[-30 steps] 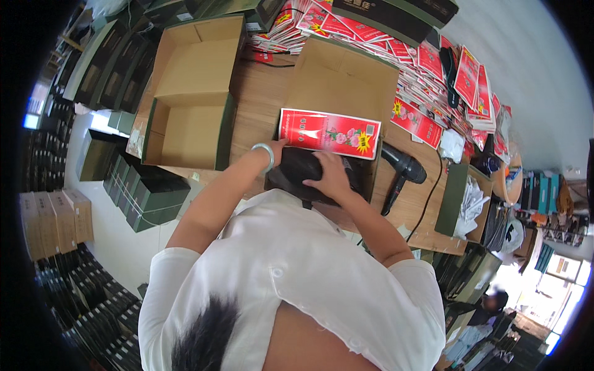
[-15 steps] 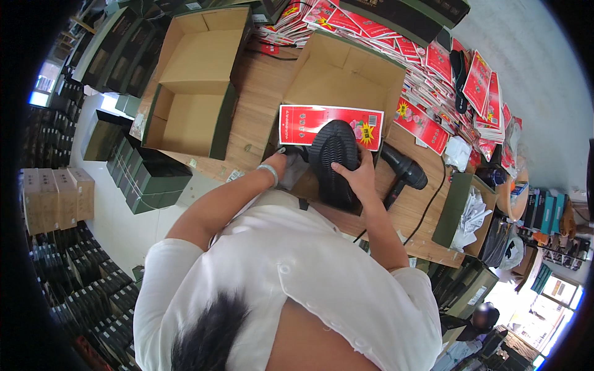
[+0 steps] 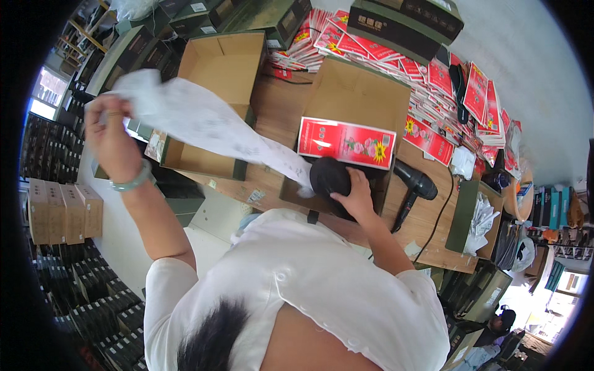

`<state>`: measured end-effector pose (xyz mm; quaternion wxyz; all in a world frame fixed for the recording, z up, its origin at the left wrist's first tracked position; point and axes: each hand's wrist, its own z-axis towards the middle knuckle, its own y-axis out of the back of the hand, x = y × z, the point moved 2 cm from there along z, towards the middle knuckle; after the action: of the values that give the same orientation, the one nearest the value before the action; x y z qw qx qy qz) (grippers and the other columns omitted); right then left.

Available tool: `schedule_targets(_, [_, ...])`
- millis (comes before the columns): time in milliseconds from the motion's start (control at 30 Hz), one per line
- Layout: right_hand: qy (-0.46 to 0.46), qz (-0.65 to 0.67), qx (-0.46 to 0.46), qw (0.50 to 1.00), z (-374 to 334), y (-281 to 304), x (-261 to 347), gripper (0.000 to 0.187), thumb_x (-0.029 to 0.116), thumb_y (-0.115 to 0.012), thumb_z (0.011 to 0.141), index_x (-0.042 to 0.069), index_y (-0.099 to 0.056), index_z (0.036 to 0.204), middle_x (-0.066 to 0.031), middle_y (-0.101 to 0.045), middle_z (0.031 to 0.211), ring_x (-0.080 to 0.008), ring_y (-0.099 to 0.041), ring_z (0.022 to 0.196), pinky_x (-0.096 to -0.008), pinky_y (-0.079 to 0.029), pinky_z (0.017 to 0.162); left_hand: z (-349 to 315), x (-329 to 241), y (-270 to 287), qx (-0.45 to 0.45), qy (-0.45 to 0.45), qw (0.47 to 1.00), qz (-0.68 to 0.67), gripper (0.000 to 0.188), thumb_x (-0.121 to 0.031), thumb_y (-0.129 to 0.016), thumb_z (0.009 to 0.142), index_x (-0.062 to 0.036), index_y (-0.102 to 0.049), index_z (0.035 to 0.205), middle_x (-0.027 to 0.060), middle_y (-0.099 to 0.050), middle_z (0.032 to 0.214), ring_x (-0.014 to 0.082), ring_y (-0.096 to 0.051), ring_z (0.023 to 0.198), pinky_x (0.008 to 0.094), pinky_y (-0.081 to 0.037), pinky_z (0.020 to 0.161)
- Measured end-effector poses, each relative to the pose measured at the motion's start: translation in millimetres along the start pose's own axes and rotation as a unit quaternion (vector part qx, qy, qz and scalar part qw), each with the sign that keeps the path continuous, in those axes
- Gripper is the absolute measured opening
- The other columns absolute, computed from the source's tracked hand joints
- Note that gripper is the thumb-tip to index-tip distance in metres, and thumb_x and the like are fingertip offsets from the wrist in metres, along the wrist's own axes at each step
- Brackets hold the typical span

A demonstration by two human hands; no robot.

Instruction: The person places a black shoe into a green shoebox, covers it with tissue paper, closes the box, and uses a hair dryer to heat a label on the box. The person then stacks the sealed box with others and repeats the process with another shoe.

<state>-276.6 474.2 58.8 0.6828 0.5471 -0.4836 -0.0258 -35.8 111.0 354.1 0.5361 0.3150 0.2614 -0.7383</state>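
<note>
My left hand (image 3: 111,136) is raised at the far left, closed on one end of a long white printed wrapping sheet (image 3: 210,120). That sheet stretches down across a box to a black shoe (image 3: 327,178); whether its lower end sits inside the shoe I cannot tell. Around the shoe's right side curls my right hand (image 3: 359,195), holding it over the near part of an open shoebox (image 3: 365,86). A red printed packet (image 3: 325,139) lies across this box, just beyond the shoe.
Left of it stands another open shoebox (image 3: 213,65). A black hair dryer (image 3: 417,182) lies to the right, its cord trailing. Further right, a green box (image 3: 464,216) holds crumpled paper. Red packets (image 3: 427,89) are heaped behind, below stacked dark boxes (image 3: 390,31).
My left hand has swung up and left from beside the shoe, drawing out the white sheet. The shoe has tilted, so its ridged sole no longer shows.
</note>
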Motion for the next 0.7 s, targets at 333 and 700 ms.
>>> schedule_targets(333, [0.096, 0.124, -0.177, 0.972, 59.8, -24.3, 182.4, 0.111, 0.028, -0.086, 0.067, 0.001, -0.017, 0.149, -0.0272, -0.035, 0.143, -0.0398, -0.037, 0.132, -0.0435, -0.03, 0.111, 34.0, 61.2, 140.8, -0.055, 0.078, 0.983, -0.156, 0.02, -0.021, -0.057, 0.099, -0.0025, -0.056, 0.108, 0.0013, -0.058, 0.1, 0.0084, -0.052, 0.087, 0.0215, -0.041, 0.079])
schedule_targets(700, [0.111, 0.069, -0.327, 0.936, 257.2, -54.7, 237.5, 0.028, 0.01, -0.06, 0.081, 0.006, -0.071, 0.107, -0.0198, -0.069, 0.102, -0.0359, -0.064, 0.096, -0.0386, -0.049, 0.084, -33.8, 203.9, 280.6, 0.104, 0.358, 0.928, -0.021, 0.032, -0.011, -0.064, 0.091, -0.0033, -0.064, 0.122, 0.0054, -0.065, 0.12, 0.0131, -0.056, 0.111, 0.0273, -0.039, 0.1])
